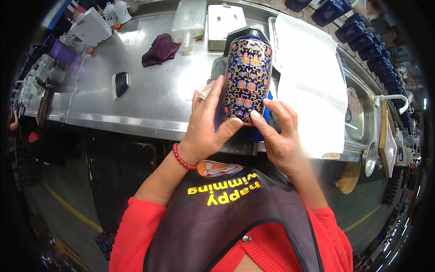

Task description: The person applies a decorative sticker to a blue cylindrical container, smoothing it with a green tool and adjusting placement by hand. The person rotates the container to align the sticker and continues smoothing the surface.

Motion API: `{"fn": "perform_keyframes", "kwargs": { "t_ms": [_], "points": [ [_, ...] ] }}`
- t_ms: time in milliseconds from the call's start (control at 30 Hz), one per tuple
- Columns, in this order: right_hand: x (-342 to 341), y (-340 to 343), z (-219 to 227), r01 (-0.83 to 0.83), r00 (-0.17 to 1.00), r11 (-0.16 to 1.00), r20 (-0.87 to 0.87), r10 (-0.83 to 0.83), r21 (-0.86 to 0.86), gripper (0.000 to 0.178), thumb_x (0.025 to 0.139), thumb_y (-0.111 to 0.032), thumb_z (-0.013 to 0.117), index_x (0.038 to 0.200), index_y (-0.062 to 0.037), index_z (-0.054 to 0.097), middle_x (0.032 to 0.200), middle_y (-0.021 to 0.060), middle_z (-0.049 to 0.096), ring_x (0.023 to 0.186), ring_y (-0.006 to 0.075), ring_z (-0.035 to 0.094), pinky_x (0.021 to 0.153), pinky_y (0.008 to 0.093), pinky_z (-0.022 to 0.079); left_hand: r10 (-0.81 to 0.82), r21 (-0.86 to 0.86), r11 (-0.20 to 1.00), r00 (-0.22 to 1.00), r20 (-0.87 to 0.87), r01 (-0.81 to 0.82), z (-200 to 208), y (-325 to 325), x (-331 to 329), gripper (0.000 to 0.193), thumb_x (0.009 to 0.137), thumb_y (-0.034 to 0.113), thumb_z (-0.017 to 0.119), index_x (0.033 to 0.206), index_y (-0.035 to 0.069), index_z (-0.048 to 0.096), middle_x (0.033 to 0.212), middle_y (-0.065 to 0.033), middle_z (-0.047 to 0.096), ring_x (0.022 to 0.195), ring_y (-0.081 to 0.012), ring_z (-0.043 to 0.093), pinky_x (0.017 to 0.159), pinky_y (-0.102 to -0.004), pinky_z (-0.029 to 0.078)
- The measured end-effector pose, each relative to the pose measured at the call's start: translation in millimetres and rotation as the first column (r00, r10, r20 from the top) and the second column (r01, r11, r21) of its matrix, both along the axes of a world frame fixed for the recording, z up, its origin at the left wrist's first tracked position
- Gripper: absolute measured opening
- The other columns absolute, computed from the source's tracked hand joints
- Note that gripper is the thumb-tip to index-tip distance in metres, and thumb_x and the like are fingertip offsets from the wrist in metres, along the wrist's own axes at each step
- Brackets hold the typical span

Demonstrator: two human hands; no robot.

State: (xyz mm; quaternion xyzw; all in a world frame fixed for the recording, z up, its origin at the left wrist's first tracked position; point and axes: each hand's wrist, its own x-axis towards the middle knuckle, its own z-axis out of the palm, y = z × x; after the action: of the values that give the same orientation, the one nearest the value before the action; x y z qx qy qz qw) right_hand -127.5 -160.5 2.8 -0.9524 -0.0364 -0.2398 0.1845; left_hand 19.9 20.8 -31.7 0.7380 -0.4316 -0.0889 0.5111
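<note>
A dark blue bottle (248, 77) covered in an orange, gold and pink floral pattern lies tilted in front of me, its neck pointing away. Along its left side stretch the fingers of my left hand (206, 120), with the thumb reaching to the base. A whitish wrap (206, 90) sits on one of those fingers. My right hand (283, 138) has its thumb and forefinger on the bottle's lower right edge. Beneath the bottle shows some blue material (270, 104), mostly hidden. What supports the bottle's far end is partly covered.
On the metal worktop (140, 109) lie a purple cloth (161, 51) and a small black-and-white piece (120, 85). A clear plastic container (189, 22) and a white box (225, 20) stand behind. White sheets (312, 90) spread at right, beside a sink (362, 109). Several dark blue bottles (353, 34) line the far right.
</note>
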Motion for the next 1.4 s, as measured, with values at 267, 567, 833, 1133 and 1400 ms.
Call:
{"fn": "perform_keyframes", "kwargs": {
  "t_ms": [267,567,833,1133,1400],
  "points": [
    [11,-5,9,-0.003,0.999,1.0,0.035,0.003,0.022,0.057,0.076,0.004,0.069,0.13,-0.0149,0.07,0.139,0.0157,0.055,0.123,0.0381,0.054,0.105,0.0482,0.046,0.025,0.016,1.0,1.0,0.012,-0.025,6,-10,-7,0.095,0.094,0.046,0.068,0.156,-0.011,0.024,0.153,-0.0315,0.041,0.145,-0.0456,0.036,0.119,-0.0636,0.016],
    [36,-17,28,-0.026,0.999,0.998,-0.032,0.027,0.052,0.064,0.072,-0.002,0.079,0.134,-0.0123,0.066,0.138,0.0166,0.053,0.125,0.0377,0.052,0.105,0.0475,0.045,0.004,0.097,0.995,0.997,0.072,-0.011,11,-6,-5,0.096,0.097,0.047,0.067,0.157,-0.013,0.021,0.156,-0.0333,0.038,0.147,-0.0433,0.037,0.124,-0.0486,0.021],
    [61,-31,40,0.019,0.998,0.999,-0.066,-0.016,0.048,0.061,0.08,-0.01,0.08,0.138,-0.0096,0.063,0.14,0.0156,0.05,0.127,0.0379,0.05,0.106,0.048,0.044,-0.001,0.091,0.996,1.0,0.012,0.0,11,-7,-7,0.097,0.095,0.047,0.066,0.158,-0.01,0.019,0.157,-0.031,0.035,0.148,-0.045,0.033,0.122,-0.0639,0.011],
    [83,-43,44,0.056,0.993,0.997,-0.105,-0.051,0.051,0.056,0.088,-0.015,0.075,0.142,-0.0081,0.059,0.141,0.0165,0.049,0.128,0.0372,0.049,0.106,0.0465,0.045,-0.01,0.126,0.992,1.0,0.007,0.009,15,-7,-6,0.1,0.096,0.05,0.066,0.159,-0.011,0.018,0.158,-0.0325,0.033,0.15,-0.0449,0.031,0.125,-0.0571,0.01],
    [89,-46,42,0.08,0.995,0.997,-0.061,-0.08,-0.003,0.056,0.086,-0.018,0.076,0.138,-0.0083,0.06,0.136,0.0142,0.05,0.123,0.0354,0.05,0.098,0.0458,0.046,0.003,0.127,0.992,1.0,0.029,-0.006,14,-7,-6,0.1,0.095,0.05,0.067,0.158,-0.011,0.019,0.158,-0.0323,0.034,0.149,-0.045,0.031,0.124,-0.0578,0.011]
  ]
}}
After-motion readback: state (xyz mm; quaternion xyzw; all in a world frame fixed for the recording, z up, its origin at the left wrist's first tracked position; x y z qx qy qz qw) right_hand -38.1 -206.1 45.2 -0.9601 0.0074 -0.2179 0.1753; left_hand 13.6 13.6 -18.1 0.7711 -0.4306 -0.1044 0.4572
